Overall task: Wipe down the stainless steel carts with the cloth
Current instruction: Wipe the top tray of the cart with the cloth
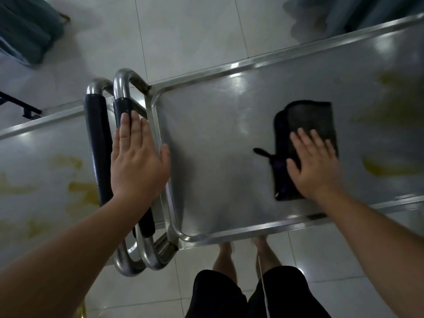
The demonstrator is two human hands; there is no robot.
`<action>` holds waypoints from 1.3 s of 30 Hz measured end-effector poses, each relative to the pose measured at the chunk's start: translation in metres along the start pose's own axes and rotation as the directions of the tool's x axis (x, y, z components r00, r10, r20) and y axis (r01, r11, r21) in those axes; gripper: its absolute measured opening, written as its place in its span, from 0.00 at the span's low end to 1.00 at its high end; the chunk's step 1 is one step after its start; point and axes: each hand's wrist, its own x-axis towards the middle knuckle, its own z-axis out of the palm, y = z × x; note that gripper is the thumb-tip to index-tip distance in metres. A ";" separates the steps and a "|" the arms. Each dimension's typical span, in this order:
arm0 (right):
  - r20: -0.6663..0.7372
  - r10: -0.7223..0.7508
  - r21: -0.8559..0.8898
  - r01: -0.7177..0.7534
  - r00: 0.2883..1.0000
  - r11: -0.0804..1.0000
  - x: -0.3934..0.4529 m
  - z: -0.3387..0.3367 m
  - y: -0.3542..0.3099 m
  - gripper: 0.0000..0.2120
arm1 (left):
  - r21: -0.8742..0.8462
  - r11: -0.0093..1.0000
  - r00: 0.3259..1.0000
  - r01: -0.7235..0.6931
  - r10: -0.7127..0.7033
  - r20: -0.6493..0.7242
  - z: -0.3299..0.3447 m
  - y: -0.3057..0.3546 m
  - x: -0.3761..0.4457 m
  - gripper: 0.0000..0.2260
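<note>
Two stainless steel carts stand handle to handle. The right cart's top (pixel 218 157) fills the middle and right of the view; the left cart's top (pixel 41 161) lies at the left. A folded black cloth (pixel 307 120) lies flat on the right cart. My right hand (pixel 312 161) presses on the cloth's near half with straight fingers. My left hand (pixel 137 157) rests flat with straight fingers over the right cart's black-sleeved handle (pixel 121 111) and the cart's left rim.
Yellowish stains (pixel 387 166) mark the right cart's surface at the right, and similar stains (pixel 80 191) spot the left cart. The left cart's black-sleeved handle (pixel 96 138) sits beside mine. White tiled floor (pixel 183 37) lies beyond; teal fabric (pixel 25 28) sits at the upper left.
</note>
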 end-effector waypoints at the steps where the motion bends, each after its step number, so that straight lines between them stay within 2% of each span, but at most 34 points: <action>1: -0.009 0.097 0.011 -0.097 0.995 0.995 0.008 -0.004 0.010 0.34 | 0.000 1.000 1.000 0.004 -0.004 0.003 0.000 0.000 0.000 0.35; 3: -0.041 0.264 0.029 -0.263 0.964 0.964 0.024 -0.005 0.002 0.34 | 0.008 1.000 1.000 0.009 -0.009 0.011 -0.001 0.000 0.001 0.35; 5: -0.068 0.390 0.064 -0.386 0.918 0.920 0.039 -0.003 -0.033 0.34 | 0.005 1.000 1.000 0.014 -0.014 0.011 -0.001 -0.001 0.002 0.34; 7: -0.074 0.394 0.089 -0.387 0.916 0.918 0.050 0.002 -0.084 0.35 | -0.006 1.000 1.000 0.017 -0.017 0.003 0.000 -0.002 0.002 0.34; 12: -0.027 0.079 0.091 -0.076 0.997 0.993 0.039 0.027 -0.227 0.35 | -0.020 1.000 1.000 0.021 -0.021 -0.003 0.000 -0.002 0.003 0.33; 14: 0.035 -0.120 0.092 0.116 0.992 0.989 0.029 0.036 -0.269 0.35 | -0.020 1.000 1.000 0.018 -0.018 -0.003 0.000 -0.002 0.003 0.33; 15: 0.069 -0.239 0.081 0.234 0.969 0.969 0.025 0.040 -0.280 0.34 | -0.018 1.000 1.000 0.016 -0.016 -0.004 0.000 -0.003 0.003 0.33; 18: 0.139 -0.488 0.072 0.483 0.862 0.873 0.029 0.044 -0.281 0.34 | -0.021 1.000 1.000 0.020 -0.020 -0.002 0.000 -0.003 0.003 0.33; 21: 0.140 -0.572 0.061 0.570 0.808 0.820 0.041 0.036 -0.245 0.35 | -0.034 0.999 1.000 0.019 -0.020 -0.005 0.001 -0.003 0.003 0.33; 23: 0.094 -0.570 0.034 0.570 0.816 0.821 0.054 0.028 -0.205 0.34 | -0.046 0.999 1.000 0.018 -0.019 -0.007 0.001 -0.003 0.003 0.33; 27: 0.048 -0.403 -0.012 0.404 0.914 0.915 0.103 -0.003 -0.105 0.34 | -0.072 0.997 1.000 0.016 -0.016 0.005 0.000 -0.004 0.002 0.32; 29: 0.010 -0.204 -0.006 0.204 0.979 0.979 0.127 -0.020 -0.057 0.35 | -0.089 0.996 1.000 0.022 -0.022 0.004 0.000 -0.004 0.002 0.32; 30: -0.030 -0.059 0.016 0.059 0.998 0.998 0.135 -0.026 -0.040 0.35 | -0.094 0.995 1.000 0.024 -0.024 0.001 0.000 -0.004 0.002 0.32; 31: -0.065 0.106 0.050 -0.103 0.992 0.993 0.142 -0.030 -0.029 0.35 | -0.095 0.995 1.000 0.023 -0.023 -0.002 0.000 -0.004 0.002 0.32; 33: -0.078 0.404 0.112 -0.395 0.911 0.912 0.155 -0.034 -0.032 0.36 | -0.094 0.995 1.000 0.021 -0.022 -0.008 0.001 -0.004 0.002 0.32; 35: -0.054 0.570 0.171 -0.555 0.820 0.814 0.170 -0.035 -0.058 0.37 | -0.091 0.996 1.000 0.021 -0.021 -0.008 0.000 -0.005 0.003 0.32; 37: -0.045 0.600 0.210 -0.579 0.799 0.788 0.183 -0.032 -0.096 0.36 | -0.089 0.996 1.000 0.026 -0.027 -0.007 0.000 -0.006 0.003 0.32; 39: -0.045 0.514 0.197 -0.497 0.857 0.845 0.190 -0.026 -0.143 0.36 | -0.089 0.996 0.999 0.031 -0.032 -0.008 -0.001 -0.006 0.003 0.33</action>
